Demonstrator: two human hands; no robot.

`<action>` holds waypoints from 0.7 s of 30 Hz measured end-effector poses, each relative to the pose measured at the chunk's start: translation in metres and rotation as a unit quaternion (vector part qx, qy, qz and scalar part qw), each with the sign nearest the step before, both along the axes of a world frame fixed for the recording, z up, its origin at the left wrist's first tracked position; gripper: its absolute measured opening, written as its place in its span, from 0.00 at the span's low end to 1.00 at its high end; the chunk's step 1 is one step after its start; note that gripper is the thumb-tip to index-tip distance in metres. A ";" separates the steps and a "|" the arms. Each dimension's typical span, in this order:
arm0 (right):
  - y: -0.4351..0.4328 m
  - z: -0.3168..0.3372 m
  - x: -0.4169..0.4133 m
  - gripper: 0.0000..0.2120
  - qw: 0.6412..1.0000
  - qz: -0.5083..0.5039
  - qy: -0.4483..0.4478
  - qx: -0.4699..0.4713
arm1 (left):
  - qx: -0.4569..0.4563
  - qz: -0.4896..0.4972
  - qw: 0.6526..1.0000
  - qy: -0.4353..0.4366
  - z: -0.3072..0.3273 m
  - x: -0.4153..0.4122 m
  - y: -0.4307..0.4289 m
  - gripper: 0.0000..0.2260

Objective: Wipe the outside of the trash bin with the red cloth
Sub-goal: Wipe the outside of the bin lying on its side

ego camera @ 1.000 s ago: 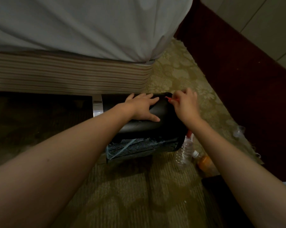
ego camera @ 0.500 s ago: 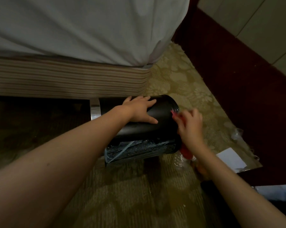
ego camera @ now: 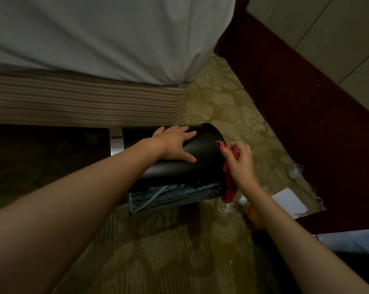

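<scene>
The black cylindrical trash bin [ego camera: 192, 170] lies on its side on the carpet beside the bed, its silver rim [ego camera: 116, 145] pointing left. My left hand [ego camera: 175, 145] rests flat on top of the bin with fingers spread. At the bin's right end, my right hand [ego camera: 239, 162] grips the red cloth [ego camera: 229, 187], which hangs down from the hand against the bin's base edge. A dark ragged patch with pale streaks shows along the bin's lower side [ego camera: 173, 195].
A bed with a white sheet [ego camera: 107, 39] and striped base [ego camera: 83, 100] stands just behind the bin. Plastic bottles [ego camera: 226, 206] lie on the carpet under my right wrist. A white paper [ego camera: 289, 201] and a dark red wooden wall base [ego camera: 306, 115] are at right.
My right hand with the red cloth has slid from the top of the bin's right end down along its edge. The left hand has stayed flat on the bin.
</scene>
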State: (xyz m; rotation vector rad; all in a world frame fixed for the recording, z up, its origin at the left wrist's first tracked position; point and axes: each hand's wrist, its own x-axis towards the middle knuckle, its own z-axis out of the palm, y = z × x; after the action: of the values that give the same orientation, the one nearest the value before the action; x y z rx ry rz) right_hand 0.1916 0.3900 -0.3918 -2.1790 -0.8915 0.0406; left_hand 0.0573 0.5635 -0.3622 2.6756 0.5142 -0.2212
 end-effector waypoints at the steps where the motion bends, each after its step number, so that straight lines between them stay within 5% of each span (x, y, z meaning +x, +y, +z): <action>1: 0.007 0.004 0.004 0.03 1.000 0.003 -0.008 -0.014 | 0.003 0.003 1.000 0.001 0.000 -0.001 -0.001 0.40; 8: 0.090 0.033 0.032 0.11 0.977 0.006 -0.076 -0.200 | 0.003 0.008 1.000 -0.005 -0.003 -0.004 -0.001 0.40; 21: 0.023 0.020 0.003 0.06 0.983 0.013 -0.123 -0.138 | -0.003 0.011 1.000 0.011 0.007 -0.006 -0.002 0.38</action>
State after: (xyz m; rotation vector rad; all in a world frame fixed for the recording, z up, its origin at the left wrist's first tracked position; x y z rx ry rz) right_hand 0.1946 0.4125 -0.3722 -2.4688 -1.1072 -0.0996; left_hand 0.0517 0.5612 -0.3553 2.6631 0.5489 -0.2456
